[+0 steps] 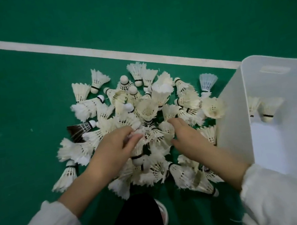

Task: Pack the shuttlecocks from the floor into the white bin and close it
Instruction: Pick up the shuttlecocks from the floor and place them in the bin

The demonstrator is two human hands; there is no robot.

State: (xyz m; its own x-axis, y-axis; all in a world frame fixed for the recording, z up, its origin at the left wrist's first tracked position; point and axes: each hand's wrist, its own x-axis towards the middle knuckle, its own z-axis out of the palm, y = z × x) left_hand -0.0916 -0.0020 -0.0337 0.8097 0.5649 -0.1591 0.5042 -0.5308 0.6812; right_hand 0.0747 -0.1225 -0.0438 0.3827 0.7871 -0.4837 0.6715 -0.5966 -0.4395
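A heap of several white feather shuttlecocks (144, 113) lies on the green court floor. One black-feathered shuttlecock (78, 129) sits at its left edge and a pale blue one (207, 82) at its right. My left hand (114, 152) rests on the middle of the heap, fingers curled around a few shuttlecocks. My right hand (185, 135) reaches in from the right, fingers bent into the feathers. The white bin (231, 119) stands open at the right, touching the heap. Two shuttlecocks (267, 110) lie inside it.
A white court line (96, 51) runs diagonally across the floor behind the heap. My dark trouser leg (135, 224) and a light shoe (163, 214) are just below the heap. No lid is in view.
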